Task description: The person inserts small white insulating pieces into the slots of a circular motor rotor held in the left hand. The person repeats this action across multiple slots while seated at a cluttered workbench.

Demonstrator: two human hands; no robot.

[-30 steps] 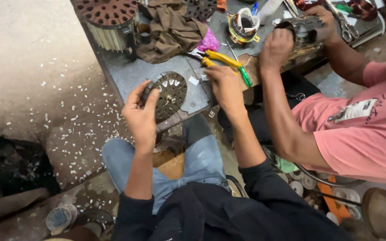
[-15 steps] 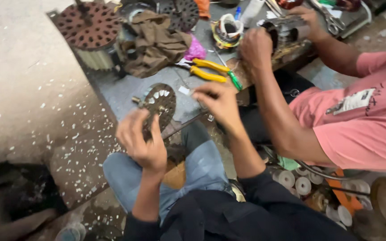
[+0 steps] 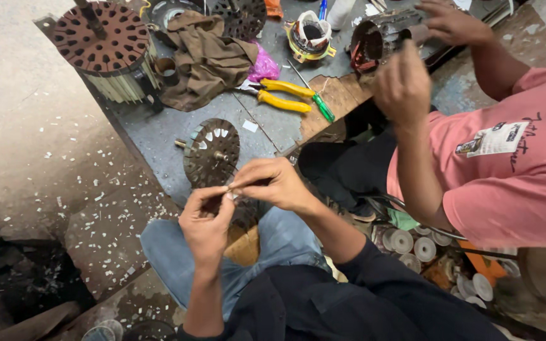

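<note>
My left hand (image 3: pixel 205 222) and my right hand (image 3: pixel 274 183) meet fingertip to fingertip above my lap. Both pinch a small thin pale piece (image 3: pixel 229 187); most of it is hidden by the fingers. Just beyond them a round slotted metal disc (image 3: pixel 211 151) with a short shaft lies flat near the front edge of the grey metal table (image 3: pixel 153 136). Neither hand touches the disc.
A person in a pink shirt (image 3: pixel 507 177) sits at the right, with hands on a dark motor housing (image 3: pixel 380 35). On the table lie yellow-handled pliers (image 3: pixel 282 95), a green screwdriver (image 3: pixel 320 106), a brown cloth (image 3: pixel 203 57), a large laminated rotor stack (image 3: pixel 102 50) and a wound stator (image 3: pixel 311 31).
My left hand has let go of the slotted disc, which now lies on the table. Both hands have come together in front of it and pinch the small piece.
</note>
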